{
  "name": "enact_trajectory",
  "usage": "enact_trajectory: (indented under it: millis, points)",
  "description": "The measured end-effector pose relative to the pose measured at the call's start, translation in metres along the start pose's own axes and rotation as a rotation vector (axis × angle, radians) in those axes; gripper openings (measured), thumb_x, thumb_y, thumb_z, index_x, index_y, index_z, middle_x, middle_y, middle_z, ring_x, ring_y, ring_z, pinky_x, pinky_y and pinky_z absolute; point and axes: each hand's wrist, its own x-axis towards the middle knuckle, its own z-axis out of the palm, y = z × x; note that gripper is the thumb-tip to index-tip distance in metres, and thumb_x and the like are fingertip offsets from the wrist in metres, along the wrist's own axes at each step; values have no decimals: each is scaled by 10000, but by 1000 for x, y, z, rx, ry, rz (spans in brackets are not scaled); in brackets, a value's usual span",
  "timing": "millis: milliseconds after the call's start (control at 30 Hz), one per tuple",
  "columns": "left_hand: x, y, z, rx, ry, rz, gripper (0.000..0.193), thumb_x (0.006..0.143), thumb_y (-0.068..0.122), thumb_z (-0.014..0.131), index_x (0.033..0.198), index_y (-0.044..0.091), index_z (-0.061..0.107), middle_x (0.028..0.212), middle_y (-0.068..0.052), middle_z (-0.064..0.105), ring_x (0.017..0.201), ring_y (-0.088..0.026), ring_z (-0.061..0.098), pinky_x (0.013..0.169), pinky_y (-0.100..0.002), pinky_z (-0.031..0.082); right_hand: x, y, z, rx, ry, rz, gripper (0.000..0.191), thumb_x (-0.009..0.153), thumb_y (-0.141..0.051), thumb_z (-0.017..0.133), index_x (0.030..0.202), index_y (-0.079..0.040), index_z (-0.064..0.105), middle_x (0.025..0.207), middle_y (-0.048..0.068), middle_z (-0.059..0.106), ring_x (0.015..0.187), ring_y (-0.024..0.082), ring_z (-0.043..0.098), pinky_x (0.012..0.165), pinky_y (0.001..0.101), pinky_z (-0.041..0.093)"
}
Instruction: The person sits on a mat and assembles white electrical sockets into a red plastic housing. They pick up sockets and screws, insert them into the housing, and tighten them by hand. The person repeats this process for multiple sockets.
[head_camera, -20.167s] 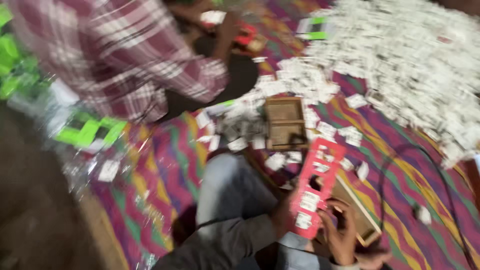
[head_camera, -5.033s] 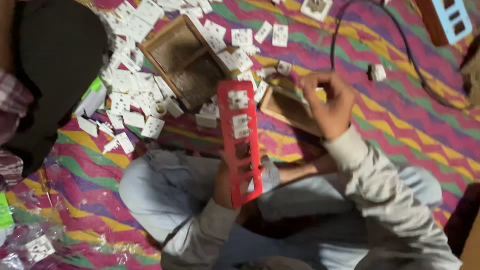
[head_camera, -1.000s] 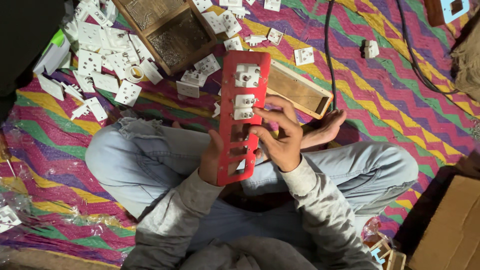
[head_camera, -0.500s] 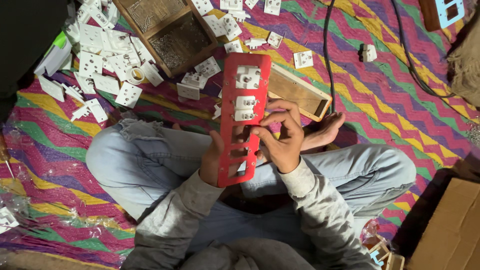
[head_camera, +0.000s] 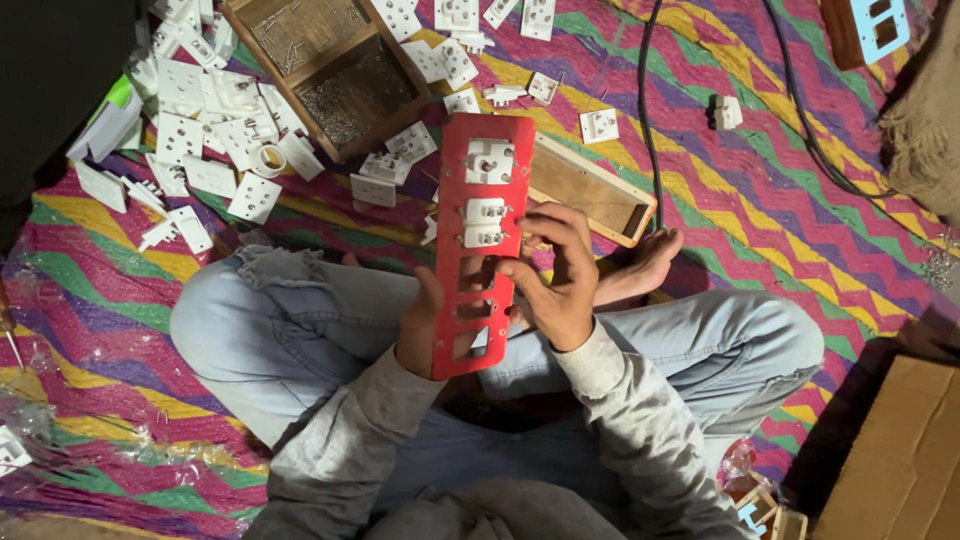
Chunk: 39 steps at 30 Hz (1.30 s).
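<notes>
I sit cross-legged and hold a long red panel (head_camera: 482, 190) with rectangular cut-outs upright over my lap. My left hand (head_camera: 418, 328) grips its lower left edge. My right hand (head_camera: 556, 275) clasps the right edge at mid-height, its fingers touching a white switch part (head_camera: 484, 223) seated in the panel. Another white socket part (head_camera: 488, 160) sits in the top cut-out. The lower cut-outs are open holes.
A wooden tray with two compartments (head_camera: 336, 72) and a narrow wooden box (head_camera: 592, 188) lie on the striped mat ahead. Several white switch parts (head_camera: 205, 110) are scattered at upper left. Black cables (head_camera: 645, 90) cross the mat. A cardboard box (head_camera: 905, 455) stands at lower right.
Over the last second the panel and both hands have stayed almost in place; my right fingers have shifted slightly up along the panel's edge.
</notes>
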Motion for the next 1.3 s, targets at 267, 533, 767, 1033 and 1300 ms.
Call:
enact_trajectory:
  millis: [267, 533, 767, 1033, 1300]
  points:
    - [-1, -3, -4, 8, 18, 4, 729, 1052, 652, 373, 1528, 104, 443, 1406, -89, 571, 1178, -273, 601, 954, -535, 521, 0, -2, -1, -53, -4, -45, 258, 904, -74, 826, 1107, -76, 667, 1317, 106, 587, 1238, 214, 592, 1096, 332, 476]
    - [-2, -2, -2, -13, -3, -6, 721, 1047, 667, 404, 1506, 114, 460, 1388, -77, 580, 1172, -262, 605, 971, -513, 523, -3, 0, -3, -35, -33, -18, 251, 910, -44, 827, 1119, -49, 688, 1292, 101, 580, 1150, 199, 596, 1039, 317, 498]
    - [-4, -3, -5, 22, 44, -6, 765, 1028, 657, 413, 1547, 95, 429, 1410, -102, 562, 1164, -275, 604, 947, -512, 525, -3, 1, -1, -88, 2, 6, 358, 860, -47, 835, 1180, -14, 677, 1230, 95, 597, 1129, 195, 606, 990, 306, 497]
    - [-2, -6, -10, 94, -57, 95, 716, 1120, 606, 400, 1565, 46, 420, 1415, -134, 571, 1176, -308, 618, 951, -525, 539, -6, 5, -1, -98, -16, -46, 274, 875, -13, 839, 1114, -28, 707, 1215, 91, 610, 1135, 213, 617, 1007, 316, 500]
    - [-2, -4, -4, 118, 3, 88, 698, 1075, 579, 412, 1544, 62, 395, 1443, -117, 553, 1238, -272, 596, 957, -531, 541, -8, 4, 4, 5, 11, 20, 328, 900, -21, 814, 1174, -36, 634, 1230, 83, 583, 1046, 166, 583, 948, 288, 499]
